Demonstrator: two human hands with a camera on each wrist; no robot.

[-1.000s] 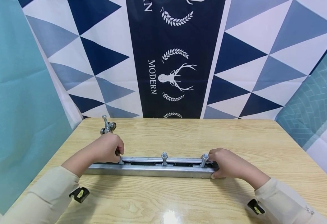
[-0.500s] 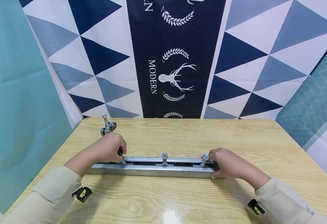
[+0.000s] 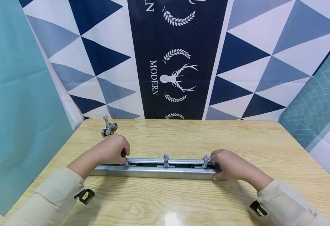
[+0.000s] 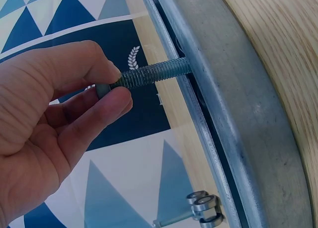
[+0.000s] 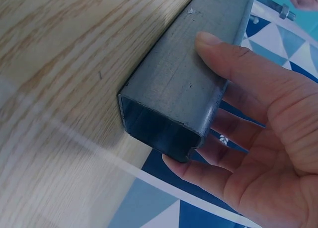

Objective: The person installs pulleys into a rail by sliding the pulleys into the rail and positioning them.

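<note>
A steel channel rail (image 3: 159, 172) lies across the table with its slot facing up. My left hand (image 3: 112, 148) pinches the top of a threaded bolt (image 4: 155, 74) between thumb and fingers. That bolt stands up out of the slot near the rail's left part. Two more upright bolts rise from the slot, a middle bolt (image 3: 166, 160) and a right bolt (image 3: 206, 161), each on a roller carriage mostly hidden inside. Around the rail's right end, my right hand (image 3: 232, 165) grips with the thumb on the near side. The hollow rail end (image 5: 159, 131) shows in the right wrist view.
A loose roller trolley (image 3: 109, 128) with its bolt pointing up stands on the table behind my left hand. The wooden table (image 3: 182, 201) extends in front of the rail and behind it. A patterned cloth (image 3: 179, 59) hangs at the back.
My left hand has slid a short way to the right along the rail, carrying the pinched bolt with it. The right hand and the other two bolts stay in place.
</note>
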